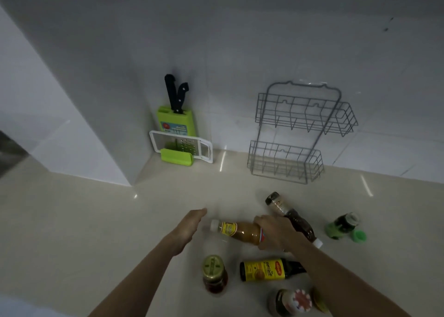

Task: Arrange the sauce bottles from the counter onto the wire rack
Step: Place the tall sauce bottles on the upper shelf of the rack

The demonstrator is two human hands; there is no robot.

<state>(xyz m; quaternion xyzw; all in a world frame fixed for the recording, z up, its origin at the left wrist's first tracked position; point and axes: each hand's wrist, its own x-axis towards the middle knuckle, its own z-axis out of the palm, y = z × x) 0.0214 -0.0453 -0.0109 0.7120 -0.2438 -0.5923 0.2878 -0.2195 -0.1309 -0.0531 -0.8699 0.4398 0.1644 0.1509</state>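
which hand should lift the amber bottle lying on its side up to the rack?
Right. The right hand is already wrapped around the amber sauce bottle, and the wire rack stands on that side. The left hand hovers open beside the cap, touching nothing.

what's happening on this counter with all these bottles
A person is sorting sauce bottles on a pale counter. The right hand grips a lying amber bottle with a white cap and yellow label, while the left hand hovers open beside its cap. The grey two-tier wire rack against the wall holds nothing yet; the other bottles and jars remain on the counter.
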